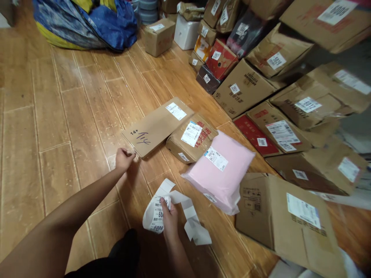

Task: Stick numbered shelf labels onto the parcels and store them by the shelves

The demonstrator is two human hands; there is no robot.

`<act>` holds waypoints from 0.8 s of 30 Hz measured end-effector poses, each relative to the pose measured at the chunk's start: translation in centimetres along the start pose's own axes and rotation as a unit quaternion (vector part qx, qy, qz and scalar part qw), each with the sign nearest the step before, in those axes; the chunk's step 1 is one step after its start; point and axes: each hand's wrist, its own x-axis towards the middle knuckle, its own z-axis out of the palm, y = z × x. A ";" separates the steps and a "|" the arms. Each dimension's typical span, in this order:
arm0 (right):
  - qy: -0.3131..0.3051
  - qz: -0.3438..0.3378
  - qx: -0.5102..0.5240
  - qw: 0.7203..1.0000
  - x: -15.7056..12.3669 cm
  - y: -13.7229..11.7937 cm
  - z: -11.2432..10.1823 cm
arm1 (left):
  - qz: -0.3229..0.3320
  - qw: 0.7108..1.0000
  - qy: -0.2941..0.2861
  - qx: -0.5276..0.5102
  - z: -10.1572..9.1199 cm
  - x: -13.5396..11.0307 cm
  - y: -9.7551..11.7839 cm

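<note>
My left hand is closed in a pinch at the near left end of a flat brown cardboard box with handwriting and a white label on top. What the fingertips hold, if anything, is too small to make out. My right hand grips a curling strip of white number stickers, its thumb pressed on the paper. The strip's pale backing trails to the right over the floor. Beside the flat box sit a smaller taped carton with red print and a pink plastic mailer.
Numbered parcels line the right side, among them a carton and a red box. A large carton stands at the lower right. A blue and yellow bag lies at the back left on the wooden floor.
</note>
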 end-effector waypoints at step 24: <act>-0.182 -0.167 -0.234 0.940 -22.2 -27.4 -1.0 | -0.084 0.943 -0.296 -0.122 -15.5 -27.7 31.8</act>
